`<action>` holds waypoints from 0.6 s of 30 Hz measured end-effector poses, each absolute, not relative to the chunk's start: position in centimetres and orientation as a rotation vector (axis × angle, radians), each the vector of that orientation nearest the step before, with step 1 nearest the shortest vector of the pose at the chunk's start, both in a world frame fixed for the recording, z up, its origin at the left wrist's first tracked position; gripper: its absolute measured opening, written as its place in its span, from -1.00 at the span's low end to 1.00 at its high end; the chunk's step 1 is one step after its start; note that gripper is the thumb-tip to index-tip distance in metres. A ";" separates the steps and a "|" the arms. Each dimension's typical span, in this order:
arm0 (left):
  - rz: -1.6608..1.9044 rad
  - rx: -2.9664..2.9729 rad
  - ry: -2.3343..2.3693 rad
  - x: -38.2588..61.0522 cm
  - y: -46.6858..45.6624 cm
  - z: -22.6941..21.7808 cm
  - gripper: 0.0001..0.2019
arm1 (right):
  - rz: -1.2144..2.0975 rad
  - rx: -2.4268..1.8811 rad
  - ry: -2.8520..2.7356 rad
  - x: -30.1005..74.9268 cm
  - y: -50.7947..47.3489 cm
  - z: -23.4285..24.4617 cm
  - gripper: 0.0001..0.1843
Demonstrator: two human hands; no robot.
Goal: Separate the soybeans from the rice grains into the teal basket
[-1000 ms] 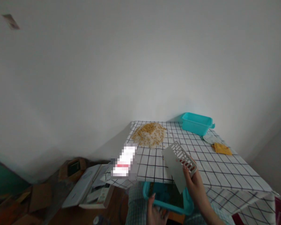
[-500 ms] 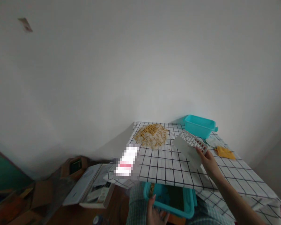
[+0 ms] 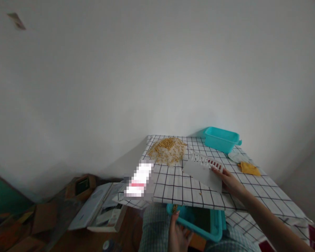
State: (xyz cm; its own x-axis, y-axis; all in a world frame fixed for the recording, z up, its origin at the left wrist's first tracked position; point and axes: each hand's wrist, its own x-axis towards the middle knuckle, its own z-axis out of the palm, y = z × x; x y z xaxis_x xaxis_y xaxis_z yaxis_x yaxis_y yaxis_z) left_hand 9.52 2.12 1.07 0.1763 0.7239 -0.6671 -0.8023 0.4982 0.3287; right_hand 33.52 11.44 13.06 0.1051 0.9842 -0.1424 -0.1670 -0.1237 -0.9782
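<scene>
My right hand (image 3: 229,182) grips a white plastic scoop (image 3: 203,168) with a slotted back wall and holds it low over the checked tablecloth (image 3: 178,185), its flat edge towards a pile of yellow beans mixed with rice (image 3: 168,149). My left hand (image 3: 178,236) is below the table's near edge and holds the rim of a teal plastic basin (image 3: 196,224) on my lap, fingers curled on it. A few beans lie in that basin. One loose bean (image 3: 200,193) rests on the cloth near the scoop.
A second teal basin (image 3: 220,139) stands at the table's far edge by the wall. A yellow cloth (image 3: 249,168) and a crumpled clear bag (image 3: 235,156) lie at the right. Cardboard boxes and papers (image 3: 99,210) crowd the floor on the left.
My right hand has swung the scoop from over the lap basin out across the table and lowered it nearly flat, close to the bean pile. My left hand stays on the basin.
</scene>
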 end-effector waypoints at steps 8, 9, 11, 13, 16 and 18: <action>1.153 -0.090 0.888 7.7 1.6 3.8 -0.51 | 1.486 -1.185 -0.947 31.6 6.9 14.2 -0.53; 1.160 -0.095 0.888 7.5 1.5 4.1 -0.52 | 1.484 -1.217 -0.961 31.4 6.3 14.1 -0.51; 1.152 -0.098 0.904 7.1 1.2 4.6 -0.54 | 1.436 -1.268 -1.027 31.2 5.2 14.0 -0.49; 1.136 -0.099 0.929 6.9 1.1 5.0 -0.55 | 1.345 -1.299 -1.114 30.9 4.1 14.0 -0.48; 1.140 -0.104 0.927 6.7 0.8 5.1 -0.57 | 1.194 -1.343 -1.233 30.4 2.8 14.4 -0.48; 1.144 -0.097 0.894 6.6 0.8 4.7 -0.56 | 1.120 -1.353 -1.287 30.1 2.2 14.9 -0.48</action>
State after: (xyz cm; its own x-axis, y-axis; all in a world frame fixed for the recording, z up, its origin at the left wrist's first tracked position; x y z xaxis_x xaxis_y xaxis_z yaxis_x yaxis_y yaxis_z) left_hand 6.63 0.75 4.70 0.1193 0.7448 -0.6566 -0.8170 0.4494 0.3614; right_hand 30.12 2.25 14.90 0.0364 0.9992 -0.0165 0.1543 -0.0219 -0.9878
